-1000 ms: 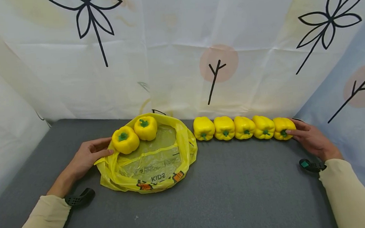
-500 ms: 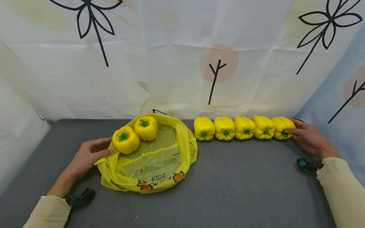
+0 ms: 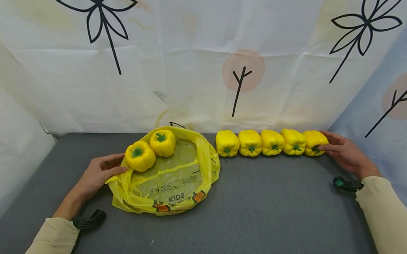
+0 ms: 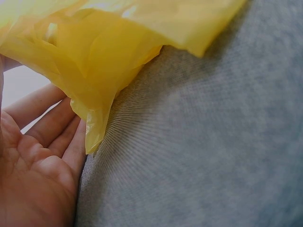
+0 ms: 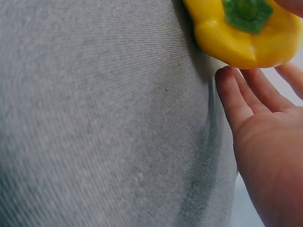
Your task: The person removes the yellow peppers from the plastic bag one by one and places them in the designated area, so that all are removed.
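**Right hand [image 3: 350, 155] gripped the end pepper [image 3: 316, 142]; left hand [image 3: 95, 176] held the yellow bag [image 3: 208, 162]**

A white patterned backdrop [image 3: 190, 33] filled the upper half of the head view, and a dark grey table [image 3: 245, 222] spread across the lower half. Beige sleeves [image 3: 394, 216] reached in from the lower left and lower right corners.

The yellow bag lay spread at centre left, its mouth open and its front wall printed near the bottom. The left hand held its left rim, thumb in front and fingers behind; whether that hand also touched the nearby pepper was hard to tell.

The row of five yellow peppers [image 3: 272, 141] ran side by side from the centre to the right, stems facing the viewer. The right hand closed on the rightmost, its thumb by the stem and its fingers around the far side. Two more peppers [image 3: 140, 158] sat together in the bag's opening, at its upper left.

A black band [image 3: 88, 220] circled each wrist. Smallest were the green stems [image 3: 137, 151].
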A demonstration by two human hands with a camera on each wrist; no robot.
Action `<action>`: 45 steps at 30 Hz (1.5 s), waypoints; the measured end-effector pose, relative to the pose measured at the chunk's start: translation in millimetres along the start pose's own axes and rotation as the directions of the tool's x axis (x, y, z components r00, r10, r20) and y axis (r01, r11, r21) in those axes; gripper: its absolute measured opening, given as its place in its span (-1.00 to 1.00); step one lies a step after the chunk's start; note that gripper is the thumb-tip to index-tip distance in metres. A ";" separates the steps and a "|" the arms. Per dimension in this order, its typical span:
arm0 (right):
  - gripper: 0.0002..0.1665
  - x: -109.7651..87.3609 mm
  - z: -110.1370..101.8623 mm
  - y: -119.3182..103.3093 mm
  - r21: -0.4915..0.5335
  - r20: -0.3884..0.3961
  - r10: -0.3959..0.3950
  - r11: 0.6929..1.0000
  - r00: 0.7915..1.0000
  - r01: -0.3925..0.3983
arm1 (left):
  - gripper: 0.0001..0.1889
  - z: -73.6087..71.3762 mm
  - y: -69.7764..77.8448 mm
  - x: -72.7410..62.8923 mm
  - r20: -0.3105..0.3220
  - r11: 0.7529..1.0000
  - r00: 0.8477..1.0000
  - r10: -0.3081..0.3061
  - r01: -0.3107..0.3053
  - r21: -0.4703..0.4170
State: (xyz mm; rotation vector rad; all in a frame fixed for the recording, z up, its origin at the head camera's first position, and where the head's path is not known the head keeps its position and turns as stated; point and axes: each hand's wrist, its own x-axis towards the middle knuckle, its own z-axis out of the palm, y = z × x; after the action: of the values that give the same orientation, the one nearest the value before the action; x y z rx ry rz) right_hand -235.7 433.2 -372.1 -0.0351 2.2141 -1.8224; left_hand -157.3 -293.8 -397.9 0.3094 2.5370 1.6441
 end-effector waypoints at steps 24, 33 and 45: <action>-0.39 -33.7 6.9 -17.9 0.010 -0.091 -0.352 0.935 0.931 0.355 | -0.37 -1.4 -0.4 0.5 0.002 1.000 1.000 -0.009 0.009 0.009; -0.44 -42.0 22.8 -29.4 0.051 -0.147 -0.434 0.894 0.889 0.445 | -0.37 -0.9 -0.7 -0.4 0.001 1.000 1.000 -0.013 0.013 0.016; -0.44 -47.1 55.1 -47.7 -0.019 -0.218 -0.478 0.874 0.851 0.486 | -0.38 -0.4 -0.3 0.2 0.002 1.000 1.000 -0.001 0.001 0.013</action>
State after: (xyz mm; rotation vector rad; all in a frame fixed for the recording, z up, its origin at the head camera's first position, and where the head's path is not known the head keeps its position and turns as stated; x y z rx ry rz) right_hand -185.3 379.5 -326.3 -0.4481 2.4879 -2.2138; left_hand -157.5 -294.2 -398.1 0.3115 2.5464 1.6270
